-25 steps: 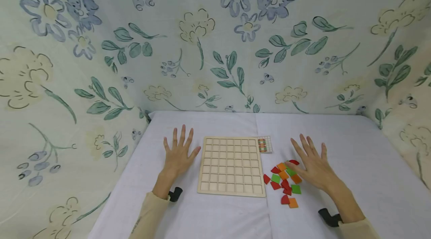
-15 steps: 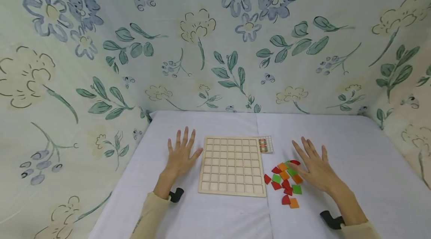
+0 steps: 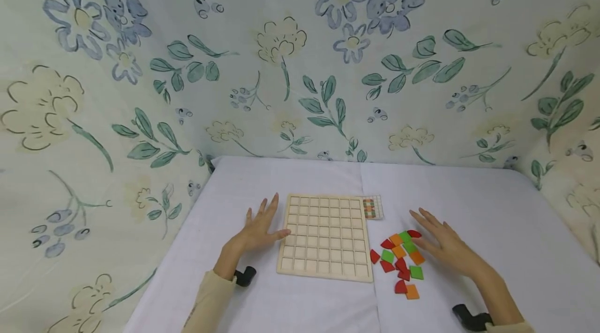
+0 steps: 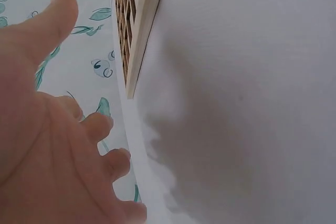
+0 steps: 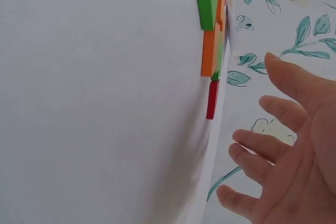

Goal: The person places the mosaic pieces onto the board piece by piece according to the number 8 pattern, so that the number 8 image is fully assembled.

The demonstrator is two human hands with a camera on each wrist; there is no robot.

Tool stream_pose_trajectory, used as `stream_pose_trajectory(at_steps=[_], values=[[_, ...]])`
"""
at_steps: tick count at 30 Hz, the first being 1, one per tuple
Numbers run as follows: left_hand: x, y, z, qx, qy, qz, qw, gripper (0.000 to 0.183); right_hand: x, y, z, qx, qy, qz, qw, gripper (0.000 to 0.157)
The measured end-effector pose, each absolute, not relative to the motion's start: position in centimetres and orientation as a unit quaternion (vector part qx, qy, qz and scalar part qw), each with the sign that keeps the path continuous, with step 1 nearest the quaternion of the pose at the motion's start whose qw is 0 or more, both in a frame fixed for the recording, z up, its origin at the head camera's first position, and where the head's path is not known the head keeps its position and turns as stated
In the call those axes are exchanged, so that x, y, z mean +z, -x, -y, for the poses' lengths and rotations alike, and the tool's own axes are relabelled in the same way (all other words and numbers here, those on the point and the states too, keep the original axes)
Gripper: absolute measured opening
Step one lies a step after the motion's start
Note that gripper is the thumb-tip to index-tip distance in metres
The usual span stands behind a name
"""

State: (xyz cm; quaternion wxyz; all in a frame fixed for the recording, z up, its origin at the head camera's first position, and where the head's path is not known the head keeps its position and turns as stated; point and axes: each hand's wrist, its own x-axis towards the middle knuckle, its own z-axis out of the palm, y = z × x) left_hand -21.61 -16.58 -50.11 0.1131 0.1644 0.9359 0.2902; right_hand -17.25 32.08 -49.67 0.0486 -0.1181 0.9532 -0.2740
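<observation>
A square wooden grid board (image 3: 330,237) with bare compartments lies mid-table in the head view. My left hand (image 3: 255,231) hovers by its left side with fingers spread; the thumb overlaps the board's edge in this view. In the left wrist view the left palm (image 4: 50,156) is apart from the board's corner (image 4: 137,51). Right of the board lies a loose cluster of flat pieces: green squares (image 3: 416,272), orange squares (image 3: 412,292) and red rounded pieces (image 3: 400,286). My right hand (image 3: 447,249) hovers just right of them, fingers extended, holding nothing; the right wrist view shows its relaxed fingers (image 5: 257,142) apart from the pieces.
A small card (image 3: 373,208) with a coloured grid pattern lies at the board's upper right corner, partly under or against it. White cloth (image 3: 506,218) covers the table. Floral fabric (image 3: 300,62) hangs behind and at the sides. A black wrist-worn device (image 3: 471,318) shows at the right wrist.
My left hand has tilted and shifted right, bringing its thumb over the board's edge in the head view. The right hand has turned, its fingers closer together. The head view has shifted slightly.
</observation>
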Motion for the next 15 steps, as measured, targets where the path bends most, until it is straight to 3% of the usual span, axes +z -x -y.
stream_pose_trajectory(at_steps=[7,15], values=[[-50.5,21.1,16.3,0.281,-0.187,-0.927,0.166,0.112,-50.5,17.2,-32.7,-0.275,0.118,-0.954,0.031,0.058],[-50.6,20.6,16.3,0.262,-0.213,-0.927,0.163,0.122,-51.5,17.6,-32.9,-0.299,0.109,-0.947,0.029,0.041]])
